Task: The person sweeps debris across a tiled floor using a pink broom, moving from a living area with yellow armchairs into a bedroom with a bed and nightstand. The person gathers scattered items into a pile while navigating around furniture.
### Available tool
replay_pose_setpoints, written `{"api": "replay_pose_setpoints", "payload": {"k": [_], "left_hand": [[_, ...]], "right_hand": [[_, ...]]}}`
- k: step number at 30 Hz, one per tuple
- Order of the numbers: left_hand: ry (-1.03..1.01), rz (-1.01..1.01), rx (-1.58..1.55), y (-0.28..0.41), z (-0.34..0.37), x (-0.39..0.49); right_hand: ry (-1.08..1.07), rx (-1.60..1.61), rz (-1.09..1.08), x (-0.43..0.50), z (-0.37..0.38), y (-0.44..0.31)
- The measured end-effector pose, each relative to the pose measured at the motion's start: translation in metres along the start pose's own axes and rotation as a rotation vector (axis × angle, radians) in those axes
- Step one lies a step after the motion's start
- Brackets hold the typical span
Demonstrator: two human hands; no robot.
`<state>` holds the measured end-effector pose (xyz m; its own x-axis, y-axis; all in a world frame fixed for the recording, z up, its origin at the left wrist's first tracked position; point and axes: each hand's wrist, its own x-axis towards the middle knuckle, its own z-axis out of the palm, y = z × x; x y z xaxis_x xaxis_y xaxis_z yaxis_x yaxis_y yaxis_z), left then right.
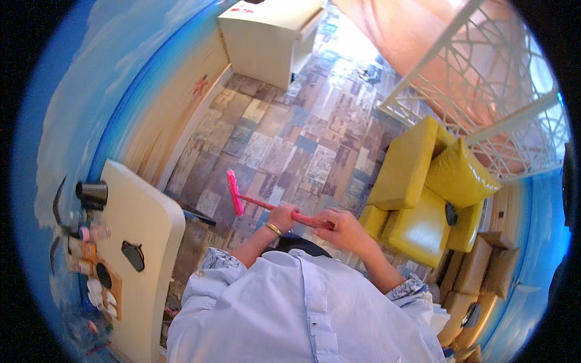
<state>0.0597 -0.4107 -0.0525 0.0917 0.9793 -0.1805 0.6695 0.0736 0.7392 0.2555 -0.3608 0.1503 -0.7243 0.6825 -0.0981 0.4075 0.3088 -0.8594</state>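
Observation:
My left hand [282,218], with a gold-coloured bracelet at the wrist, is wrapped around the reddish-pink handle [258,202] of a broom. Further up the same handle, near its top end, my right hand [341,230] grips it with bent fingers. The handle slants away to the left in front of my body. At its far end is the bright pink broom head [234,193], low over the wood-patterned floor [277,149]; whether it touches the floor I cannot tell.
A white table [154,227] at left bears a black cup [92,193], bottles, a wooden tray and a dark case [133,255]. To the right stand a yellow armchair [408,231], a brown sofa [470,267] and a white lattice partition [490,127]. A white desk [258,50] is ahead.

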Motion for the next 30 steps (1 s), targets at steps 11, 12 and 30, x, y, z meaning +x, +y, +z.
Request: {"api": "replay_pose_setpoints", "payload": {"k": [11, 12, 30], "left_hand": [[-0.235, -0.033, 0.077, -0.041, 0.014, 0.129], [-0.288, -0.07, 0.084, -0.048, 0.011, 0.147], [-0.206, -0.072, -0.319, 0.026, -0.043, 0.563]], "right_hand": [[0.092, 0.917, 0.434, 0.076, -0.018, 0.104], [0.082, 0.92, 0.474, 0.094, -0.022, 0.12], [0.575, 0.749, 0.397, 0.365, -0.307, 0.239]]}}
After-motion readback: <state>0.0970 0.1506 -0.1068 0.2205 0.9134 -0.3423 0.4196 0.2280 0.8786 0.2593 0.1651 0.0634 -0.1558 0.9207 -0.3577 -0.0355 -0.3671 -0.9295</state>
